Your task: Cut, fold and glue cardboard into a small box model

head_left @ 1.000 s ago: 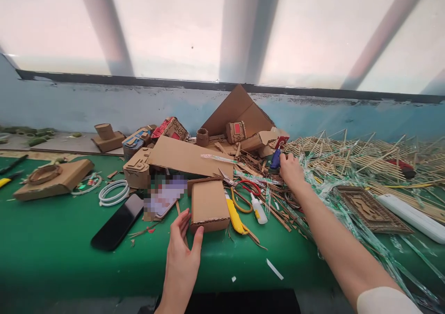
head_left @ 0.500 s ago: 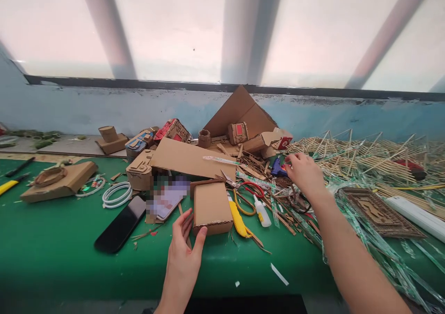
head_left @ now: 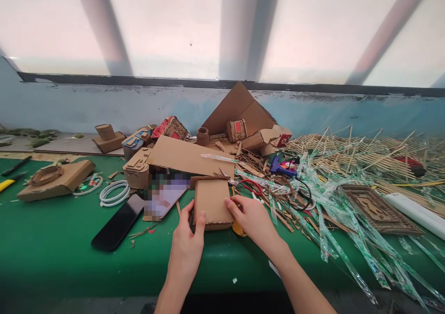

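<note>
A small cardboard box (head_left: 212, 200) sits on the green table in front of me, with a raised flap along its far edge. My left hand (head_left: 187, 240) grips its left side, the thumb on the near top corner. On the right side, my right hand (head_left: 255, 221) has its thumb and fingers closed on the box's edge. Partly hidden under that hand lies a yellow utility knife (head_left: 238, 229). Just beyond it are scissors with red handles (head_left: 253, 185). A blue glue gun (head_left: 281, 166) lies further back among cardboard scraps.
Left of the box lie a phone with a lit screen (head_left: 170, 196), a black phone (head_left: 118, 223) and a coiled white cable (head_left: 114, 192). Behind is a flat cardboard sheet (head_left: 187, 159). Clear-green plastic strips (head_left: 347, 230) and thin wooden sticks (head_left: 365, 152) spread over the right.
My right hand has come back from the blue glue gun, toward me and left, onto the box's right side. My left hand stays on the box. The view has shifted slightly.
</note>
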Demonstrator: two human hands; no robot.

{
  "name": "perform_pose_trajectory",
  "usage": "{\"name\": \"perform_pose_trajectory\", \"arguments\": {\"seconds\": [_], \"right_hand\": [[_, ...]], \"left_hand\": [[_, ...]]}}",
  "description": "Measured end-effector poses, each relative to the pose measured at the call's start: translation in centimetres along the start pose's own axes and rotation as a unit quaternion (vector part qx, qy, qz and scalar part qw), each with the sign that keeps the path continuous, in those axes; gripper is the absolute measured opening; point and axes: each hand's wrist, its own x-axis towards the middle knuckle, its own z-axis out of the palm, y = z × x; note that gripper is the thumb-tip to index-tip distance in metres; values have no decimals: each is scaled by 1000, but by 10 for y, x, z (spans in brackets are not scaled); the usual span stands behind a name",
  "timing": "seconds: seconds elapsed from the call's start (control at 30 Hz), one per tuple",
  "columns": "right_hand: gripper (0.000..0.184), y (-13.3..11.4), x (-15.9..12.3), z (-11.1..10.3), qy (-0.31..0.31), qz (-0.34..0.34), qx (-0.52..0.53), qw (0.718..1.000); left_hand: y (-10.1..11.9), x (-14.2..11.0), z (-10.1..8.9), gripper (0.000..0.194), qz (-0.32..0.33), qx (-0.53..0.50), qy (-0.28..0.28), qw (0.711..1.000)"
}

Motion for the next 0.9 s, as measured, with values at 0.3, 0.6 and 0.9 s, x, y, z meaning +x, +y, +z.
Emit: {"name": "perform_pose_trajectory", "arguments": {"seconds": [0.3,0.6,0.9], "right_hand": [[44,6,5,0,39,2,140,989],[60,41,48,-46,113,13,373,921],[91,35,111,-68,32,-102,484,869]], "left_hand": [[7,8,8,67,-2,-146,0,989],[34,56,-7,74,33,-214,-27,976],[100,114,-13,46,158,-111,-220,956]]}}
